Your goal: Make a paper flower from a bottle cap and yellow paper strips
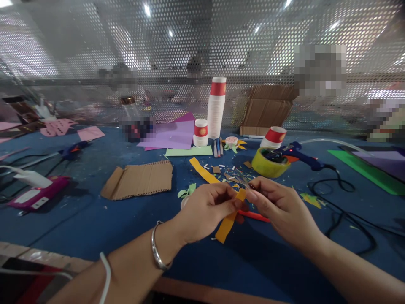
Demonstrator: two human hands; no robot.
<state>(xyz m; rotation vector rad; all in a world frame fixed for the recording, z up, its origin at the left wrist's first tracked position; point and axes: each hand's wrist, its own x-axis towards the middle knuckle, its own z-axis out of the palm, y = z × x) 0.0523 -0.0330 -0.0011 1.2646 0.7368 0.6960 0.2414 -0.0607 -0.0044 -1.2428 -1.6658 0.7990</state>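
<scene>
My left hand [210, 211] is closed, pinching a yellow-orange paper strip [225, 230] that hangs below the fingers. Opposite it, my right hand [281, 207] is closed near the strip's top end. A slim, shiny metal tool [243, 181] juts from its fingers; its kind is unclear. Under the hands lies a red-orange stick-like thing [255, 216], partly hidden. Another yellow-orange paper strip [202, 169] rests on the blue table just beyond, beside scattered paper scraps [232, 172]. A small white round piece with green paper [186, 198] is partly covered by my left hand.
A cardboard piece [142, 179] lies left. Behind stand a tall paper cup stack [215, 114] and markers [218, 147]. To the right, a blue glue gun [300, 155] rests on a yellow tape roll [268, 164], its cord [344, 211] trailing. A purple power strip [39, 196] is far left.
</scene>
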